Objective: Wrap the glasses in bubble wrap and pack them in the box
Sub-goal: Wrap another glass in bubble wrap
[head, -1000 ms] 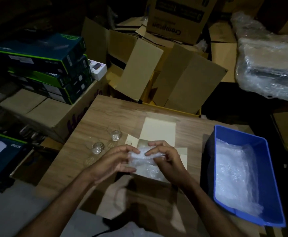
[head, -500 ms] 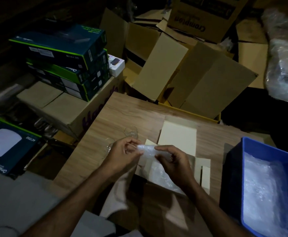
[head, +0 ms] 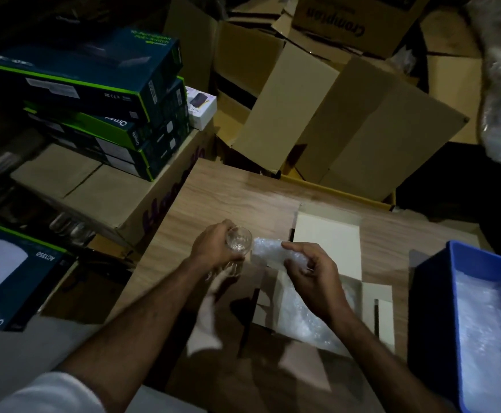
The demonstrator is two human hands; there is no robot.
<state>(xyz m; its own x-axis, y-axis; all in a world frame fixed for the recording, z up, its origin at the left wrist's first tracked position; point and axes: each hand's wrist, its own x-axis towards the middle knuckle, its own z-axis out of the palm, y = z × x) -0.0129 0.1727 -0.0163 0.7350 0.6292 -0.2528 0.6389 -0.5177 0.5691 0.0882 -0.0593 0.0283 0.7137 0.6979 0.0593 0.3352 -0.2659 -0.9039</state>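
Dim scene, head view looking down on a wooden desk [head: 231,189]. Left hand [head: 213,248] has its grip curled round a small clear glass [head: 239,242], fingers wrapped on the far side, glass lifted just above the desk and tilted, mouth toward 3 o'clock. Right hand [head: 311,275] pinches a sheet of bubble wrap [head: 268,253] between thumb and fingers; the grip is partly closed, index finger stretched along the sheet's top edge. The wrap's free end sits just beside the glass, at its 3 o'clock; whether they touch cannot be told. The rest of the sheet trails down toward 5 o'clock, under the right wrist and into the open white box [head: 328,236]. The box lies on the desk with lid flap folded back toward 12 o'clock and side flaps spread. A second glass cannot be made out; a blurred clear shape shows just below the left hand.

At 3 to 4 o'clock a blue bin [head: 454,263] stands at the desk edge, holding more bubble wrap. At 12 o'clock, beyond the desk, open brown cartons [head: 317,114] are piled up. At 10 o'clock green-edged product boxes [head: 94,93] are stacked on a closed carton. A white sleeve [head: 49,391] shows at the lower left.
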